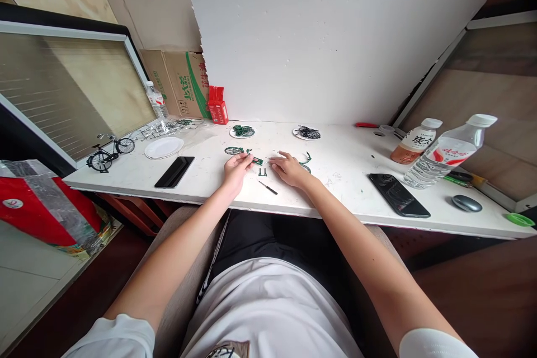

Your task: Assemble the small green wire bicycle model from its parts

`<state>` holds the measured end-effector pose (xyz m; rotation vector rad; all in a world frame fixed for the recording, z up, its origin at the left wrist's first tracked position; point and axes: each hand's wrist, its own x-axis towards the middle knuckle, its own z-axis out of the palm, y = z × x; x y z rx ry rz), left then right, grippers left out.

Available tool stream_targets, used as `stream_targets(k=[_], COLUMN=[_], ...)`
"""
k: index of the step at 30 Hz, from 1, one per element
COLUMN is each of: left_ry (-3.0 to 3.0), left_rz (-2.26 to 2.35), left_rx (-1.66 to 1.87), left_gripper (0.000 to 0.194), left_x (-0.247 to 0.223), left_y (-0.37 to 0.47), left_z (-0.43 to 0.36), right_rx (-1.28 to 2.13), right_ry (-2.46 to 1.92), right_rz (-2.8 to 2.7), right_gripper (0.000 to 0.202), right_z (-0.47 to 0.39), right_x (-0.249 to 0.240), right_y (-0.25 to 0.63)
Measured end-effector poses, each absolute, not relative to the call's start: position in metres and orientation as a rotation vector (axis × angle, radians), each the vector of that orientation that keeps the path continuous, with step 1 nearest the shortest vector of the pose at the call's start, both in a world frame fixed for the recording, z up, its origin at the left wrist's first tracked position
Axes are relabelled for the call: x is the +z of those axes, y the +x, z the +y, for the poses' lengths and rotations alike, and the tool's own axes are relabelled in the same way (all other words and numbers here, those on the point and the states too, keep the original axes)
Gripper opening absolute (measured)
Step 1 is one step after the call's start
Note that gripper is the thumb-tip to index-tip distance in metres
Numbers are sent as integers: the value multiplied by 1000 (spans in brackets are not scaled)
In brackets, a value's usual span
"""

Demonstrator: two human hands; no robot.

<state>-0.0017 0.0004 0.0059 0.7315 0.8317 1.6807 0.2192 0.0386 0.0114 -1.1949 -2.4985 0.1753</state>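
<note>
My left hand (237, 171) pinches a small green plastic model-bicycle part (258, 161) between thumb and fingertips, just above the table. My right hand (289, 170) lies palm down on the table to the right, fingers stretched and apart; whatever is beneath it is hidden. A green spoked wheel (234, 150) lies beyond my left hand. Between the hands and nearer me is a small dark two-pronged part (262, 173), with a thin dark pointed tool (268, 188) below it. A curved green piece (309, 156) and a partly covered wheel (306, 168) are beside my right wrist.
Two plates of parts, one green (243, 131) and one black (307, 132), stand at the back. On the left are a black model bicycle (109, 152), white plates (164, 147) and a phone (174, 172). Bottles (451, 151), another phone (398, 195) and a mouse (466, 203) occupy the right.
</note>
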Motion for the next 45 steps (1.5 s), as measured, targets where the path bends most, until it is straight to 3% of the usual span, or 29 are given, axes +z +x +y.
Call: stream_targets(k=[11, 19, 27, 32, 39, 45], left_ry=[737, 782, 801, 804, 864, 964], left_rz=[836, 832, 848, 815, 779, 813], left_rx=[1677, 1681, 1669, 1621, 1508, 1492], left_gripper=[44, 42, 40, 42, 42, 46], left_x=[13, 12, 11, 12, 10, 2], left_y=[2, 2, 1, 0, 1, 0], left_z=[-4, -6, -4, -5, -5, 0], right_rx=[115, -105, -95, 126, 881, 1147], right_ry=[-1079, -1195, -1228, -1157, -890, -835], right_rz=[-2572, -2409, -2441, -2253, -1912, -1703], right_gripper=[49, 30, 34, 30, 53, 60], right_z=[35, 35, 32, 32, 32, 26], right_x=[10, 18, 18, 21, 29, 38], right_y=[213, 213, 210, 210, 210, 207])
